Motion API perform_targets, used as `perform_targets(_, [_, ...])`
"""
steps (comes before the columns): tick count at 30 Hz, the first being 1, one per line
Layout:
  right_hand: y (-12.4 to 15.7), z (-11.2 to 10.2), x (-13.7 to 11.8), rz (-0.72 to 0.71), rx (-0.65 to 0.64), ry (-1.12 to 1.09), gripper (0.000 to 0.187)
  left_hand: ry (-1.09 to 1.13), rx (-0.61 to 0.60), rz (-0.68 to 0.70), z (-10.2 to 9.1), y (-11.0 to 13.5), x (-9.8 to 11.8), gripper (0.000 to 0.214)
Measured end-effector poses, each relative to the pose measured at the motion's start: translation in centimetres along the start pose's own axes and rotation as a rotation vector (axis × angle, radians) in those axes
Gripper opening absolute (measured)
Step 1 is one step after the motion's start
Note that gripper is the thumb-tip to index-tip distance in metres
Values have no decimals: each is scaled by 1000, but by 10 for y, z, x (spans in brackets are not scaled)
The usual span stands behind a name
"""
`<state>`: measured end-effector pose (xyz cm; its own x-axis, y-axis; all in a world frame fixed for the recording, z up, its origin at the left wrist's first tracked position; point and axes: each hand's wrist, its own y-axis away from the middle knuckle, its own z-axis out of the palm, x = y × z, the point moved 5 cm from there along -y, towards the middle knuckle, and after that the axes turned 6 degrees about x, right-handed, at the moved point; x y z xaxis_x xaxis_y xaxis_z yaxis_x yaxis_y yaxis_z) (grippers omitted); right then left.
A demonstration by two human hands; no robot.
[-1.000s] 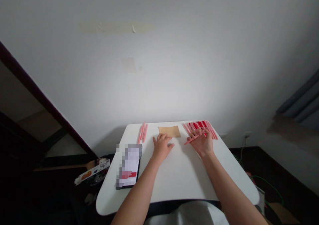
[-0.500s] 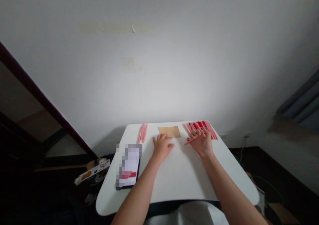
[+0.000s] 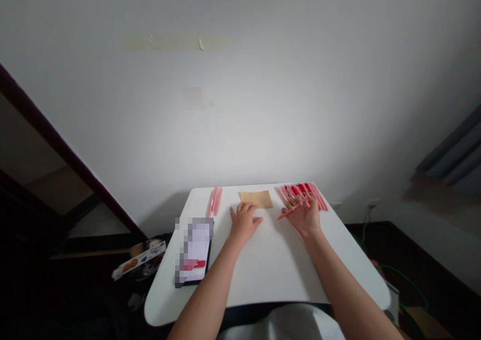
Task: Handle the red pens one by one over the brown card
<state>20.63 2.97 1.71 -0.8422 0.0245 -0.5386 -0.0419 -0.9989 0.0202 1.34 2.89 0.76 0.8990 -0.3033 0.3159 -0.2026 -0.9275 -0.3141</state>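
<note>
One thin pink stick (image 3: 283,215) sits in the right hand (image 3: 306,218), held by bent fingers, with an end poking out to the left. A light, even hold should stop it rolling. Just past that grip lie more pink and red sticks (image 3: 319,197). To its left, the left hand (image 3: 244,222), empty with fingers spread, is by the brown paper (image 3: 263,198). Farther left are a few loose sticks (image 3: 219,202) and a phone (image 3: 202,249).

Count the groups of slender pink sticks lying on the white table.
2: left group, near the table's far left corner; right group, near its far right corner, partly hidden by the right hand.
</note>
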Motion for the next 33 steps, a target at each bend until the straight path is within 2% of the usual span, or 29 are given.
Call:
perform_targets(9, [-3,-3,3,-29,-7,7,42,35,36,14,4,-1,-2,36])
perform_targets(16, [-7,-7,5,-30,-16,6,46,38,15,-3,2,-1,-1,37])
perform_targets(23, [-14,-15,7,-72,48,82,25,65,53,-41,-5,-3,2,30])
perform_targets(28, [-15,-22,6,-127,90,125,29,13,129,-77,-12,-3,-3,27])
perform_targets(33, [-12,-21,5,-187,121,177,28,-67,133,-125,-12,-2,-9,28])
